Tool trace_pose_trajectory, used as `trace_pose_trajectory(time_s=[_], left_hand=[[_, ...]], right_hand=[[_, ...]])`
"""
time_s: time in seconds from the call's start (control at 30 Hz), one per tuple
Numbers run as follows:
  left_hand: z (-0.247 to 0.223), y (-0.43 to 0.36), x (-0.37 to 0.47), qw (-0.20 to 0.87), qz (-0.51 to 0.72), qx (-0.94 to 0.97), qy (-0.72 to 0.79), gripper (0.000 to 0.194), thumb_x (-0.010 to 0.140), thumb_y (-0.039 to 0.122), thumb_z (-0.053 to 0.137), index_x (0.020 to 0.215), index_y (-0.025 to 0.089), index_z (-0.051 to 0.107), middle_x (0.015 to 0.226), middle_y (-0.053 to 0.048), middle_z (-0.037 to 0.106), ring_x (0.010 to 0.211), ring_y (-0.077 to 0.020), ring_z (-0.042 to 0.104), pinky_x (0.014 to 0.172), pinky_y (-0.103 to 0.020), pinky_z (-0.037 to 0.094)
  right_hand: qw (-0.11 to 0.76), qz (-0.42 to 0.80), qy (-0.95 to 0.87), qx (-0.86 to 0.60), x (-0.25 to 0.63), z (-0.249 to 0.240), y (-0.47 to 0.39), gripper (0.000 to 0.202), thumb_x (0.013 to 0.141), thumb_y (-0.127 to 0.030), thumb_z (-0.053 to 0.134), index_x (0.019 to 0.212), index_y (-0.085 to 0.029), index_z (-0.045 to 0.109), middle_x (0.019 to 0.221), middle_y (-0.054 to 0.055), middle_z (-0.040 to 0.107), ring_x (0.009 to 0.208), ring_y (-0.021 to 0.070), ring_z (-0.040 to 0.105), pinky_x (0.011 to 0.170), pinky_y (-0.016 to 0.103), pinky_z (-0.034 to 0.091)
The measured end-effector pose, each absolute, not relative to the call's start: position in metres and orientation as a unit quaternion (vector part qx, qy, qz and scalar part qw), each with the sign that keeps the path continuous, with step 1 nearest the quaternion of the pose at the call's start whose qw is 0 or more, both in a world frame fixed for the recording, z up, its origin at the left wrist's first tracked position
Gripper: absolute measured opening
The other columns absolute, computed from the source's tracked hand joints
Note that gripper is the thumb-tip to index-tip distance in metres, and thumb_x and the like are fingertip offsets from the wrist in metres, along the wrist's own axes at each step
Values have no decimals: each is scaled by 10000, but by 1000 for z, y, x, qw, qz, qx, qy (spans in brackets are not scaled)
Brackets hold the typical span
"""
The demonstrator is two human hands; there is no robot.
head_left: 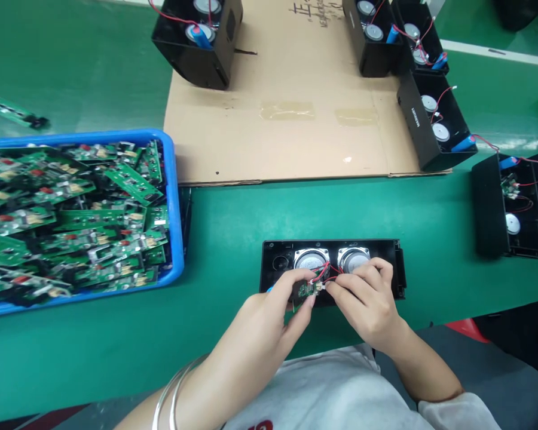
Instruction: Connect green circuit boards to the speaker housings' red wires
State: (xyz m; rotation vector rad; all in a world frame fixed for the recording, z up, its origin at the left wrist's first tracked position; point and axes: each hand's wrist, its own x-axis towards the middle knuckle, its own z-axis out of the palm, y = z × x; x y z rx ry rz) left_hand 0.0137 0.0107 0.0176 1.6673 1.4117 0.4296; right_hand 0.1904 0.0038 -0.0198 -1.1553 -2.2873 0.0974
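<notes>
A black speaker housing (332, 243) with two round silver speakers lies on the green table in front of me. Over its front edge, my left hand (280, 310) holds a small green circuit board (308, 289) between thumb and fingers. My right hand (366, 298) pinches a red wire (330, 279) at the small white connector beside the board. Its upper fingers hang over the right speaker (353, 260). Red wires also run across the left speaker (311, 259). A bit of blue shows behind my left hand.
At the left, a blue tray (177, 227) holds several green circuit boards. A cardboard sheet (296, 143) lies beyond the housing. Several open black housings with speakers, such as one housing (415, 122), stand at the back and right. A loose board (11, 111) lies far left.
</notes>
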Motion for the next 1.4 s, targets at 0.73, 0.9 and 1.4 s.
trace_pose_trajectory(time_s=[0.73, 0.9, 1.4], left_hand=[[0, 6, 3, 415, 280, 749, 434, 276, 867, 97, 446, 1065, 223, 589, 895, -2, 747, 689, -102, 695, 639, -164, 521], [0, 6, 4, 413, 240, 755, 449, 254, 873, 128, 442, 1083, 204, 564, 804, 3, 735, 599, -106, 666, 523, -167, 479], [16, 24, -14, 622, 174, 577, 500, 349, 694, 338, 710, 1014, 226, 627, 614, 14, 702, 529, -172, 644, 504, -235, 499]], right_hand=[[322, 135, -812, -467, 184, -19, 10, 157, 963, -256, 464, 818, -198, 475, 620, -42, 582, 563, 118, 488, 780, 338, 394], [305, 148, -818, -466, 187, -16, 10, 97, 948, -253, 488, 881, -184, 498, 653, -20, 589, 603, 136, 506, 712, 330, 426], [-8, 96, -883, -459, 213, -1, 20, 849, 646, -317, 800, 1366, -190, 368, 1350, 222, 424, 1262, 398, 376, 1027, 685, 209]])
